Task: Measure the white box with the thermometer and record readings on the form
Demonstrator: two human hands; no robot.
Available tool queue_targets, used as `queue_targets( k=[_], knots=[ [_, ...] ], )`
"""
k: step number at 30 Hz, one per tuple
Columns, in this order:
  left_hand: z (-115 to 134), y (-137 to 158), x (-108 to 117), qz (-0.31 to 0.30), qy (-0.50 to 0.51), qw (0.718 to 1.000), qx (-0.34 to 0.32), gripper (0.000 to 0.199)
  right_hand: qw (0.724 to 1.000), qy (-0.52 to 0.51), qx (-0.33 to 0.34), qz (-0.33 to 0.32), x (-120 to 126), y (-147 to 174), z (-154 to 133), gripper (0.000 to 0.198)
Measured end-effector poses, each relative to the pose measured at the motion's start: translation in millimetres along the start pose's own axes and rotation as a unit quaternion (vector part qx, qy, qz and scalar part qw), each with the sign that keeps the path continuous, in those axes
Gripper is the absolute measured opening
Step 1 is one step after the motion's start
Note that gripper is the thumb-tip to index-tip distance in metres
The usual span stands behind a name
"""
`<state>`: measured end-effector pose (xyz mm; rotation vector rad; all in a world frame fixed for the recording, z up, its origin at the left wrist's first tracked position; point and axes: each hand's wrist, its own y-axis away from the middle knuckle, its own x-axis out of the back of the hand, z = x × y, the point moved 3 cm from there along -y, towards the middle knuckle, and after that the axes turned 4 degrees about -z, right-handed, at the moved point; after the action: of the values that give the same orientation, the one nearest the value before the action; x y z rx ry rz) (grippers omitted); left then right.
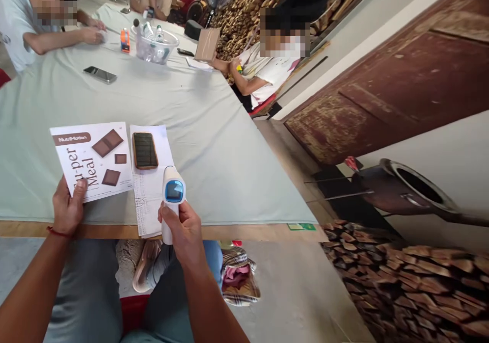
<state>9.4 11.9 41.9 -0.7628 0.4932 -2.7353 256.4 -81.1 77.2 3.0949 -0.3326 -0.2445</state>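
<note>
The right hand point(189, 233) wraps the handle of a white handheld device point(170, 226), thumb on the near side and fingers curled around the far side. The device stands roughly upright at the near edge of the surface point(237, 180), its blue-framed screen point(174, 191) facing the wearer. The left hand point(66, 208) pinches the lower left corner of a printed card point(91, 162), thumb over the face, fingers behind.

For a good hold, the right thumb is best low on the handle, clear of the screen, with the wrist relaxed so the device doesn't tip. The left pinch seems best light and near the edge, so the card neither creases nor loses its print behind the thumb.

Between the hands, paper sheets point(147, 200) lie beside the card, with a dark phone point(145, 150) on top. Farther out are another phone point(100, 74), a clear basket point(153, 51) of bottles and a cardboard box point(207, 45); people sit around the surface.
</note>
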Motion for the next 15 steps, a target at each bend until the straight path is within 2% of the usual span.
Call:
queue_targets(
  k=[5, 10, 13, 14, 15],
  knots=[
    [-3, -4, -1, 0.025, -0.016, 1.0, -0.002, 0.072, 0.999, -0.014, 0.014, 0.047, 24, -1, -6, 0.028],
    [-7, -5, -1, 0.043, -0.019, 0.999, 0.011, 0.07, 0.996, 0.041, 0.008, 0.077, 54, -10, -3, 0.032],
    [-7, -5, 0, 0.049, -0.01, 0.999, 0.016, 0.067, 0.977, 0.184, -0.005, 0.109, 89, -27, 5, 0.041],
    [-7, -5, 0, 0.052, -0.006, 0.998, 0.02, 0.067, 0.955, 0.265, -0.013, 0.133, 103, -33, 7, 0.041],
    [-8, -5, 0, 0.054, -0.002, 0.998, 0.024, 0.068, 0.922, 0.352, -0.028, 0.163, 117, -39, 10, 0.041]
  ],
)
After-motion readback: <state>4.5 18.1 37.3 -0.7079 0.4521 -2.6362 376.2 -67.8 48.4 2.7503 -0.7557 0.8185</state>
